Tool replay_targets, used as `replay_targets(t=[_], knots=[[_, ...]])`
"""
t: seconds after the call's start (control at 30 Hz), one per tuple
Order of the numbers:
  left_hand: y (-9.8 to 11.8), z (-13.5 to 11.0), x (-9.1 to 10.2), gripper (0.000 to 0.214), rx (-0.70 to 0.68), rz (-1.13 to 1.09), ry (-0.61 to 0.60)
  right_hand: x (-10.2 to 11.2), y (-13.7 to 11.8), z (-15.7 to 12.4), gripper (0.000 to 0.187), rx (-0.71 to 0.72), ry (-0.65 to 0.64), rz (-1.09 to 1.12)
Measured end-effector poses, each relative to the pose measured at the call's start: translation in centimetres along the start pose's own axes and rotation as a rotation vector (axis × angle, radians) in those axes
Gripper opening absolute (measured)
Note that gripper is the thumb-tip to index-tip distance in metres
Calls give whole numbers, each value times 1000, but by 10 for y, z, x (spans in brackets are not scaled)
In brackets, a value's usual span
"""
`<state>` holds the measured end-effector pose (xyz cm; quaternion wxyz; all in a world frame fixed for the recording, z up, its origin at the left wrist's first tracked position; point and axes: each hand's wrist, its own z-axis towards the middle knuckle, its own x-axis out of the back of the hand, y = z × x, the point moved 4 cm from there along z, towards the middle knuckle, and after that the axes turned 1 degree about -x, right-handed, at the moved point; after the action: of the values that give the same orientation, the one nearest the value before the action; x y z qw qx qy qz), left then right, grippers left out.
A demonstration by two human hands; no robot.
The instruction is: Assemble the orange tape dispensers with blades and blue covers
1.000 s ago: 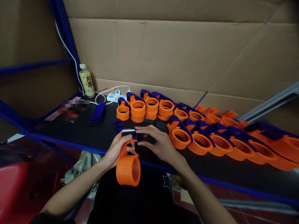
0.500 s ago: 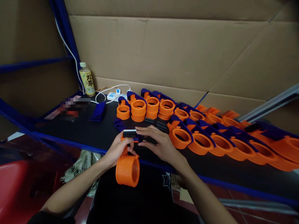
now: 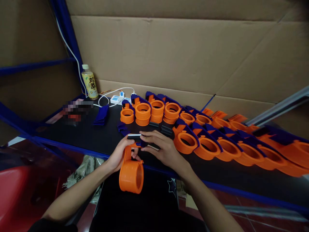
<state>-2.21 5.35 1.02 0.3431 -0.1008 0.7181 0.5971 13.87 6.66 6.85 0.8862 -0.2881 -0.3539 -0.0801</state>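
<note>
An orange tape dispenser (image 3: 131, 177) hangs ring-down in front of the table edge, with my left hand (image 3: 118, 154) closed around its ribbed arm. At its upper end sits a black strip with a white toothed edge (image 3: 134, 137), and my left thumb lies against it. The fingers of my right hand (image 3: 166, 151) pinch the right end of that strip, by a dark blue part. What the right fingertips press on is partly hidden. Just behind my hands, a dark blue piece (image 3: 123, 129) and black strips (image 3: 166, 130) lie on the table.
Rows of orange and blue tape dispensers (image 3: 206, 148) fill the right of the black table (image 3: 72, 137). Dark blue flat pieces (image 3: 100, 115) lie left. Behind are a power strip (image 3: 118, 99) with white cables and a drink bottle (image 3: 89, 82). A cardboard wall (image 3: 169, 51) closes the back.
My left thumb has moved up onto the black strip, uncovering more of the dispenser's ribbed arm. My right hand has barely shifted and stays at the strip's right end.
</note>
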Motion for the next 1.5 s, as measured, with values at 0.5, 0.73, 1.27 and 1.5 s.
replay_targets(t=[0.5,0.73,1.27,1.5], knots=[[2,-4,-1,22,2,18,-41,2,2,3,60,-166,-73,100],[6,-5,-1,51,-6,28,-46,13,-11,13,66,-270,-74,230],[37,-19,2,35,-148,185,79,24,-43,48,51,-208,-10,189],[36,-14,8,32,-138,133,74,-27,-4,149,27,54,-256,-172]])
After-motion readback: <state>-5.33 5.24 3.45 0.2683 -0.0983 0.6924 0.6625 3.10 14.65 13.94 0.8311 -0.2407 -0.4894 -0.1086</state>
